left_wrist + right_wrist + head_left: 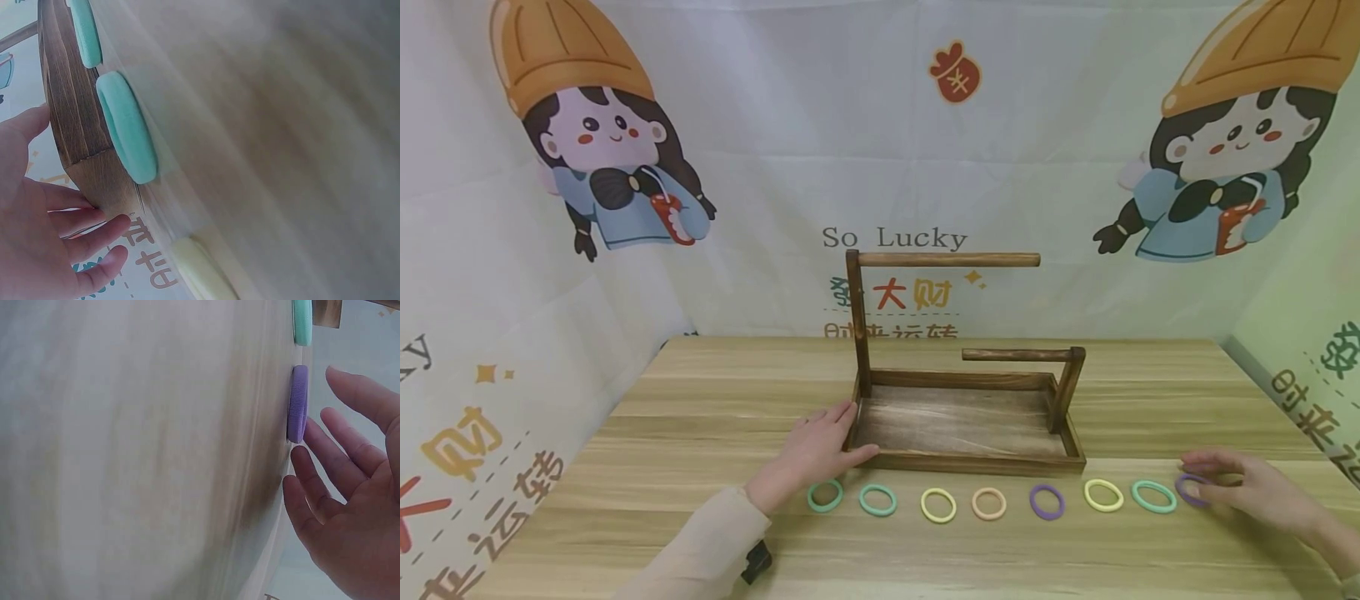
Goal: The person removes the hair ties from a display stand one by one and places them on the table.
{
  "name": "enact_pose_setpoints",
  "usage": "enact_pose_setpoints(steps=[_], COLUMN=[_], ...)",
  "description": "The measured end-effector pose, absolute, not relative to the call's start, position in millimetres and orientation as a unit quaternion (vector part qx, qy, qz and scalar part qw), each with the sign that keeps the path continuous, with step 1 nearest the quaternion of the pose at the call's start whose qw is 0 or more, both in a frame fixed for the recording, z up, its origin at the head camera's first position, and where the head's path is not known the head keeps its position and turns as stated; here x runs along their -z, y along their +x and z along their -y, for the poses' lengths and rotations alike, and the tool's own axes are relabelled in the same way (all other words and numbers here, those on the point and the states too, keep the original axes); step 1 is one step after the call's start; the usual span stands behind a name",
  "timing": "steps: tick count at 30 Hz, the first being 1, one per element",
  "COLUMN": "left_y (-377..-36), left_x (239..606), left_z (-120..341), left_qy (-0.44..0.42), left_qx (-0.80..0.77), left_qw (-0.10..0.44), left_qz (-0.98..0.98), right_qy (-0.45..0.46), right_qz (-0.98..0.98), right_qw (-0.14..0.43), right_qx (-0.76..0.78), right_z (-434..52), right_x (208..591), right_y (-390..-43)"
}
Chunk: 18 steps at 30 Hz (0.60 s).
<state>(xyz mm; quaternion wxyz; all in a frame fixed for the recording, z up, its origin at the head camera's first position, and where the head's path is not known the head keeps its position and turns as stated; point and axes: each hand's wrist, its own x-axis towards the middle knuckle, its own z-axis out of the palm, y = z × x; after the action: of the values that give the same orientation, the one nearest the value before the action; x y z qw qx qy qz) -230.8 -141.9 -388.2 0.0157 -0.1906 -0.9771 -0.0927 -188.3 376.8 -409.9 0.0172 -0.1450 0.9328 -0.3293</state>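
My left hand [811, 454] rests at the left end of a dark wooden tray [977, 461], thumb over its front corner and fingers along its side. Beside the last purple hair tie [1184, 479] on the right is my right hand [1262, 493]. In the right wrist view, its thumb and fingers spread around that purple hair tie [298, 405], which lies on the table. A row of several coloured hair ties runs along the tray's front, including a peach one [988, 504]. Near the left hand, the left wrist view shows a green hair tie [128, 131] and a pale yellow one [201, 269].
A tall post [857, 325] with a long bar [947, 260] rises from the tray's left end. A shorter post [1066, 390] on the right carries a lower bar [1015, 355] pointing left. Printed cloth [760, 167] hangs behind the wooden table [700, 408].
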Motion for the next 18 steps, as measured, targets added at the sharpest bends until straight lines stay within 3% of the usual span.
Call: enact_pose_setpoints(steps=[6, 18], left_y=[-231.1, -230.5], left_x=[388.5, 388.3], left_z=[141.4, 140.9], left_qy=[-0.191, -0.192], left_qx=[0.097, 0.099], left_qw=[0.017, 0.016], left_qz=[0.977, 0.976], right_qy=[-0.142, -0.172], right_qz=[-0.932, -0.922], right_qw=[-0.001, -0.111], right_qx=[0.334, 0.327], right_z=[-371.0, -343.9], right_x=[405.0, 383.9], right_y=[-185.9, -195.5])
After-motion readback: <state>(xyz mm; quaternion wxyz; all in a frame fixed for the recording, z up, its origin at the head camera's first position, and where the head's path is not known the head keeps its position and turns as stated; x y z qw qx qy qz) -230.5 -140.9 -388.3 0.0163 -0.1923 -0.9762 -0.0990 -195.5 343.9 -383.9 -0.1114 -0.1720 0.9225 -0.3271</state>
